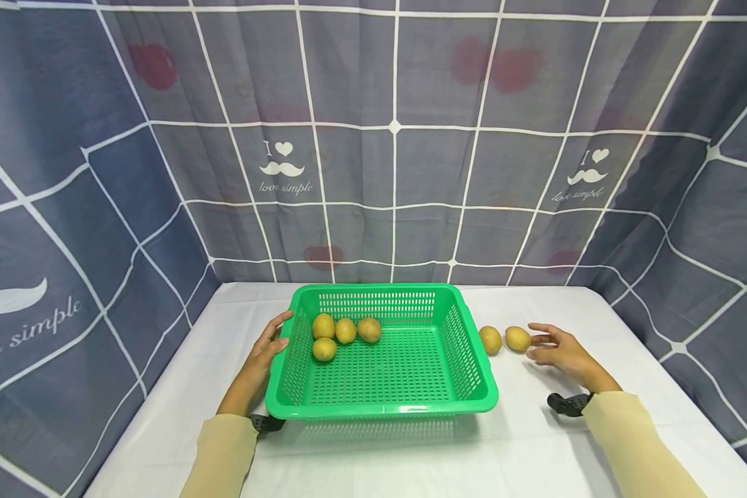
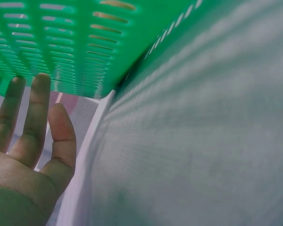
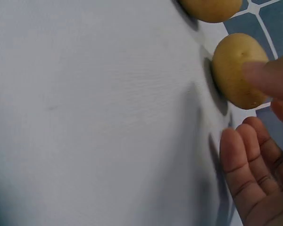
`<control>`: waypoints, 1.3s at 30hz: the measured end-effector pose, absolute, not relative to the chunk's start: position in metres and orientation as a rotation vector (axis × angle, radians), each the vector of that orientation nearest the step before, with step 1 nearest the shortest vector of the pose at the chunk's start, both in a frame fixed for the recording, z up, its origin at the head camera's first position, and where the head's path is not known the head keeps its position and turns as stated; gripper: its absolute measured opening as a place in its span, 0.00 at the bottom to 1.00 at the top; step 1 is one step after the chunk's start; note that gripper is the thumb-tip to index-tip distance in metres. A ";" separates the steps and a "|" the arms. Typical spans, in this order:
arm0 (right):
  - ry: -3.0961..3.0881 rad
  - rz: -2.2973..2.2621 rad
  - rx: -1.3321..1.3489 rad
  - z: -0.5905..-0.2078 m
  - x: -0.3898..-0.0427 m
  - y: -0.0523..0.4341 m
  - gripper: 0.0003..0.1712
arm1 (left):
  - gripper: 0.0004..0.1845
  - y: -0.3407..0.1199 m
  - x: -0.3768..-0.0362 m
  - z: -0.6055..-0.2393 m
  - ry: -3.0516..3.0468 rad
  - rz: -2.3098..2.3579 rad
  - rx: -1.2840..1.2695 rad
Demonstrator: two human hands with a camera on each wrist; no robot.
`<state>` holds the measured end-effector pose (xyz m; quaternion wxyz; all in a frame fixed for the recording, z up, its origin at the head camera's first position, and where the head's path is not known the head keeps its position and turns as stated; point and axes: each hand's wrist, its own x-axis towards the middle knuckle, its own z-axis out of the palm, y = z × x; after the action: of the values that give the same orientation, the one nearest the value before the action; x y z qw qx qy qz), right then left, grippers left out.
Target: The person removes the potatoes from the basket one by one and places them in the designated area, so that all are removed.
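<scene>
A green plastic basket (image 1: 382, 409) with slotted walls stands in the middle of the white table, with several yellow-brown potatoes (image 1: 324, 349) in its left half. My left hand (image 1: 264, 351) is at the basket's left side. In the left wrist view its fingers (image 2: 37, 108) are extended, the tips at the slotted wall. Right of the basket lie two more potatoes, one close to its wall (image 1: 490, 340) and one farther right (image 1: 518, 339). Beside that farther potato is my right hand (image 1: 555, 354), thumb and fingers spread; the thumb (image 3: 269, 77) overlaps the potato in the right wrist view.
A white cloth covers the table (image 1: 423, 456). Grey-blue curtains (image 1: 361, 166) with white grid lines hang behind it and at both sides. Dark straps with black devices (image 1: 569, 404) sit on both wrists, at the ends of pale yellow sleeves (image 1: 635, 443).
</scene>
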<state>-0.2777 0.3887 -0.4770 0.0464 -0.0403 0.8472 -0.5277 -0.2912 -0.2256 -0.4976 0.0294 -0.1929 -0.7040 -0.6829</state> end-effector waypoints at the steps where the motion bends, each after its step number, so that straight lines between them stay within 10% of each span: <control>1: 2.583 -1.603 -0.126 -0.475 -0.277 0.389 0.45 | 0.29 -0.226 -0.291 -0.498 -2.166 -2.110 -0.597; 39: 2.569 -1.483 -0.596 -0.384 -0.270 0.326 0.27 | 0.30 -0.227 -0.291 -0.498 -2.172 -2.130 -0.624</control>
<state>-0.2695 0.3258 -0.3841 0.0578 -0.1967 0.8477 -0.4892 -0.2915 -0.2267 -0.4976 0.0181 -0.2010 -0.6992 -0.6858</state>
